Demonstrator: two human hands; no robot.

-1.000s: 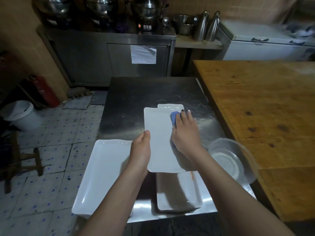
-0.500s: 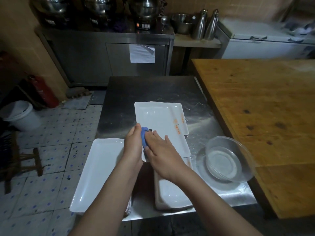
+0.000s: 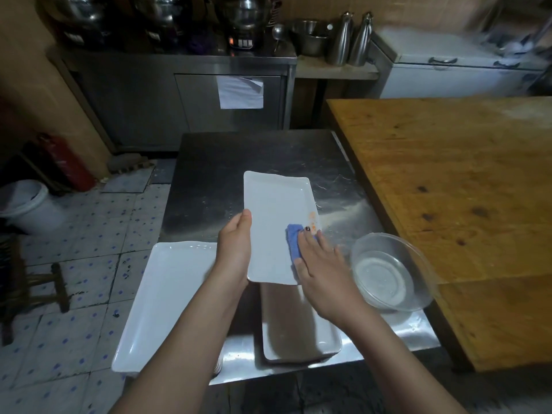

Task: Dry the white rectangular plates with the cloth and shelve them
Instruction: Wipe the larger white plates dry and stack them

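A white rectangular plate is held over the steel table, with orange marks near its right rim. My left hand grips the plate's left edge, thumb on top. My right hand presses a folded blue cloth onto the plate's lower right part, fingers fairly straight over it. A larger white rectangular plate lies at the table's left front and overhangs the edge. Another white plate lies under my right forearm, on top of a stack.
A clear glass bowl stands right of the plates, beside a wooden table. Behind is a steel cabinet with pots, a metal bowl and two flasks. On the tiled floor left are a white bucket, a red extinguisher and a stool.
The held plate has turned from lying wide to standing lengthwise. The cloth and my right hand moved from the plate's near left corner to its lower right part.
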